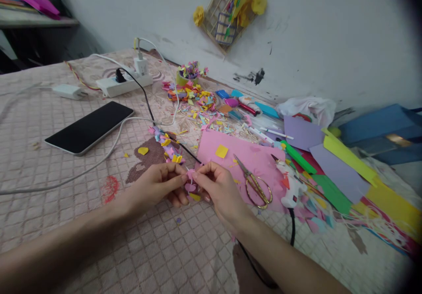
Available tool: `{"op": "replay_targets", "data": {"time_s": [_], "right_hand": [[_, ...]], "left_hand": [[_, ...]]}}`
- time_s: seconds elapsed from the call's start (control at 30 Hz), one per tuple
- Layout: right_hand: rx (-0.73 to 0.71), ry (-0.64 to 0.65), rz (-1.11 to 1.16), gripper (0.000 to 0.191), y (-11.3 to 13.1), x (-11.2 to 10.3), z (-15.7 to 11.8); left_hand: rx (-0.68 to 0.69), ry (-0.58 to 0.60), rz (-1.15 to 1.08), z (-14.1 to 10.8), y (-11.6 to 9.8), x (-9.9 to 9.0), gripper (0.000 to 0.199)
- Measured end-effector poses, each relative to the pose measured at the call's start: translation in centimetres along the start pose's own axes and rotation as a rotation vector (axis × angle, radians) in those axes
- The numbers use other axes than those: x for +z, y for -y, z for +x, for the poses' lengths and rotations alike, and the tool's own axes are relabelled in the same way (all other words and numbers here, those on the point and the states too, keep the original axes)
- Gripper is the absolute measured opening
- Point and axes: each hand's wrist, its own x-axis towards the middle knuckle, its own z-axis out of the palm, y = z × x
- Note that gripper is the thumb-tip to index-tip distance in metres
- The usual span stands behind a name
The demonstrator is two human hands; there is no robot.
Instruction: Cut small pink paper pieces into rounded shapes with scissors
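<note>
In the middle of the head view, my two hands meet low over the table. My left hand (169, 184) is closed in a pinch at a thin white strand. Close against it, my right hand (219, 186) pinches a small pink craft-foam piece (190, 175) on that strand. A yellow scrap (195, 196) shows just under the fingers. Beyond my left fingers lies a string of purple, yellow and pink foam pieces (166, 143); whether it joins the strand is hidden. To the right, gold-handled scissors (253, 180) rest on a pink foam sheet (211, 142).
A white glue gun (292, 188) lies right of the scissors, its black cord crossing the table. Colored sheets (343, 171) pile up at right. Foam clusters (189, 94) lie at the back. A tablet (90, 127) and power strip (125, 84) are at left.
</note>
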Motion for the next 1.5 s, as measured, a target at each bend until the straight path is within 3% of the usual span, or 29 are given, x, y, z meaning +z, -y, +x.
{"op": "replay_targets", "data": {"time_s": [0.97,1.23,1.5], "right_hand": [[-0.043,0.019,-0.111,0.019,0.4,0.0,-0.1],[0.002,0.044,0.033,0.016,0.4,-0.3,-0.1],[0.105,0.190,0.003,0.022,1.1,-0.2,-0.1]], "left_hand": [[-0.028,0.014,-0.004,0.3,0.1,-0.1,0.016],[-0.026,0.007,-0.036,0.2,0.4,-0.3,0.017],[-0.018,0.041,-0.017,0.3,0.4,-0.4,0.016]]}}
